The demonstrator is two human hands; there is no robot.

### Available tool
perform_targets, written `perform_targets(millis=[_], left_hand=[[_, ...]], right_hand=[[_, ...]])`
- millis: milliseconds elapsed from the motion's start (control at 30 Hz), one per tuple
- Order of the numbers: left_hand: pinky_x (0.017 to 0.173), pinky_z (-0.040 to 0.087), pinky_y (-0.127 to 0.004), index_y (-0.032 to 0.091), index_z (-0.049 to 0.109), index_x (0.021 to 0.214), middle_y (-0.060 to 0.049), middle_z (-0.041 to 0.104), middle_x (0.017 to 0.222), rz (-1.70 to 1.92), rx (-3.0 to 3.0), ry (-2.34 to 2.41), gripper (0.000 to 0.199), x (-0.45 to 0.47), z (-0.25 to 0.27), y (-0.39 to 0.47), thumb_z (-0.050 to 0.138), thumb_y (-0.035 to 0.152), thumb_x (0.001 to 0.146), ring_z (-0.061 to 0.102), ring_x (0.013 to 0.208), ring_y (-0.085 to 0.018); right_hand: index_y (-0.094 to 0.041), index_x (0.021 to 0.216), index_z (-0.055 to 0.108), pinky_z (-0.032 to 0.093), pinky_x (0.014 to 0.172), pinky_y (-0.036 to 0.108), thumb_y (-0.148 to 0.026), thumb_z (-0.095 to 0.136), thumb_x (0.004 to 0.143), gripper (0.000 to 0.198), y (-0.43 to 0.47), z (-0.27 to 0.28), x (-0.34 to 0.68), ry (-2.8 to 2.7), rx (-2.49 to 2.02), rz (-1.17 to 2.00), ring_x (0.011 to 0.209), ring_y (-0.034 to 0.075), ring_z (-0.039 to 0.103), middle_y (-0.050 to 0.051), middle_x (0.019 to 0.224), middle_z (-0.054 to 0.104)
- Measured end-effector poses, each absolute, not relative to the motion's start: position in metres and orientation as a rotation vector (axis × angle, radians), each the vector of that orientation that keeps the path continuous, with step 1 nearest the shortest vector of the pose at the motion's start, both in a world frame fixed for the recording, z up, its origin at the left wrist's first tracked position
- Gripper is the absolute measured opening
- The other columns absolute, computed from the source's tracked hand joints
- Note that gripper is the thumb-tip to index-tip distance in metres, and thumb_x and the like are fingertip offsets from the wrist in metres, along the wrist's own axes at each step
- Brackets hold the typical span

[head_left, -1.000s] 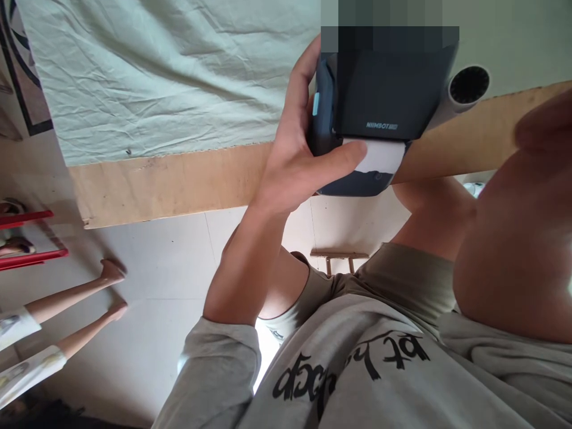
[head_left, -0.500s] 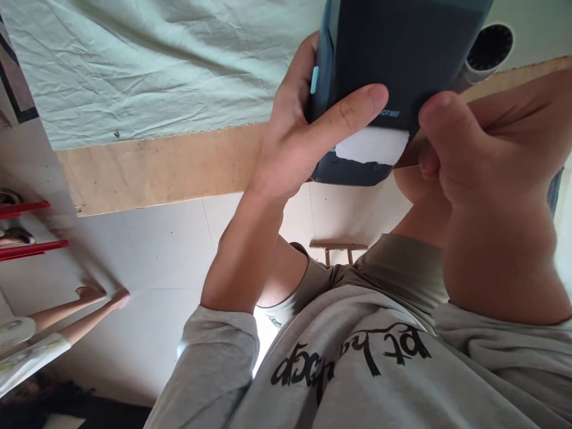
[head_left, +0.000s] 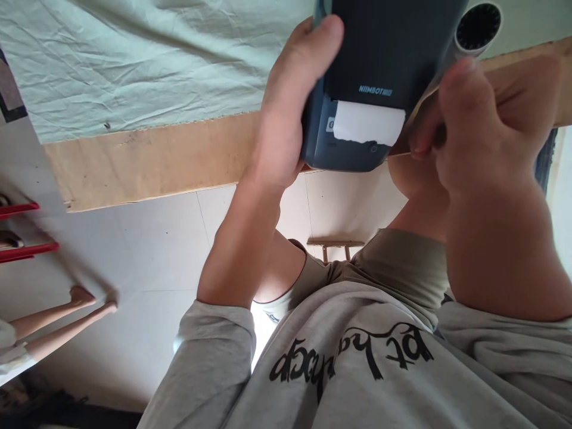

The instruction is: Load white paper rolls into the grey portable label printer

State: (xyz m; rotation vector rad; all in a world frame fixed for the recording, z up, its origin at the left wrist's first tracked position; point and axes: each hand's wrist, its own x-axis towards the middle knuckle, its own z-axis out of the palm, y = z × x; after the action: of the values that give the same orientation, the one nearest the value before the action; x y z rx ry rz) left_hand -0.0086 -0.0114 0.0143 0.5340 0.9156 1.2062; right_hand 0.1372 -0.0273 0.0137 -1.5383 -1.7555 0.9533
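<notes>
Left hand [head_left: 288, 101] gripping printer [head_left: 388, 59] along left side, thumb lying near top face's left edge. Person holding printer over near edge of surface [head_left: 156, 161], upper end running out of view. Grip seemingly leaving front clear, where rough-edged paper [head_left: 369, 124] is jutting toward person. Right hand [head_left: 482, 119] hovering just beside printer's right side, fingers curling; I cannot tell whether they are pinching anything. "NIIMBOT" showing above paper, smaller marks after it blurring. Shirt [head_left: 357, 369] lettering folding out of legibility.
</notes>
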Motion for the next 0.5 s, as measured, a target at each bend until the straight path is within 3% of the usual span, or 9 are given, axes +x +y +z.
perform_targets(millis=[100,167,500], left_hand=[[0.049,0.036,-0.017,0.016,0.038,0.056,0.0,0.026,0.059,1.297,0.666,0.714,0.021,-0.009,0.01,-0.013,0.029,0.021,0.074,0.041,0.051,-0.003],[0.05,0.033,-0.016,0.016,0.037,0.057,0.0,0.02,0.06,1.313,0.714,0.659,0.02,-0.011,0.005,-0.012,0.025,0.015,0.073,0.037,0.051,-0.002],[0.054,0.028,-0.021,0.016,0.041,0.058,0.0,0.027,0.06,1.291,0.747,0.637,0.018,-0.017,-0.001,-0.008,0.03,0.017,0.072,0.035,0.056,-0.006]], right_hand=[[-0.005,0.046,0.039,0.017,0.044,0.015,-0.037,0.033,0.076,0.044,-0.033,0.007,0.138,-1.711,-1.353,0.846,0.045,-0.006,0.034,0.001,0.045,0.036],[-0.005,0.047,0.037,0.017,0.045,0.015,-0.035,0.036,0.075,0.041,-0.035,0.004,0.138,-1.689,-1.325,0.811,0.047,-0.006,0.035,0.001,0.049,0.038],[-0.003,0.057,0.041,0.025,0.047,0.009,-0.044,0.042,0.069,0.043,-0.031,0.0,0.139,-1.662,-1.443,0.871,0.052,-0.007,0.037,0.001,0.055,0.042]])
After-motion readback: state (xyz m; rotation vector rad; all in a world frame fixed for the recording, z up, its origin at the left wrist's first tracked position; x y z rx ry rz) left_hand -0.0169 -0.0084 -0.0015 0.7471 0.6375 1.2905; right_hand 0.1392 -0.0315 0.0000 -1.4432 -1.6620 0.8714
